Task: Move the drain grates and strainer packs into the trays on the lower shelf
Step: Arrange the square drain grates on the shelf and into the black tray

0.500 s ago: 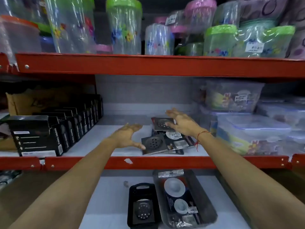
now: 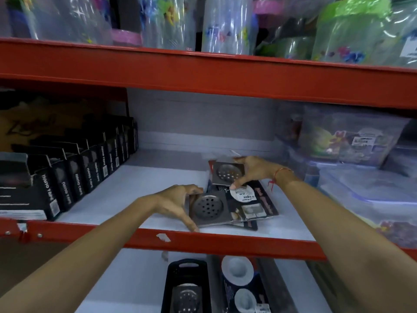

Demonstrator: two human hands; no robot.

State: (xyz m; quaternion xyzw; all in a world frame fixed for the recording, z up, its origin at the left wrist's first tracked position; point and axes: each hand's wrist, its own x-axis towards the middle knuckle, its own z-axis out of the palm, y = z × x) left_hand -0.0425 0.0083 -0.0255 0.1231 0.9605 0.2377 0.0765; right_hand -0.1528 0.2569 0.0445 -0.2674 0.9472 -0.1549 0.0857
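On the middle shelf lie two square steel drain grates on top of dark strainer packs [image 2: 252,205]. My left hand [image 2: 173,205] grips the left edge of the near grate [image 2: 208,206], thumb at its front corner. Farther back, my right hand [image 2: 252,171] pinches the far grate [image 2: 228,173] along its right side. On the lower shelf a small black tray [image 2: 172,281] holds one grate, and beside it a longer dark tray [image 2: 274,283] holds strainer packs with white discs.
Black "nano tape" boxes [image 2: 74,175] line the left of the middle shelf. Clear lidded containers [image 2: 361,184] crowd its right. A red shelf beam [image 2: 203,240] runs across the front, another red beam [image 2: 203,73] above. Plastic jars fill the top shelf.
Both hands have come down from hovering open onto the grates and closed on them, left on the near one, right on the far one. The view has moved closer.
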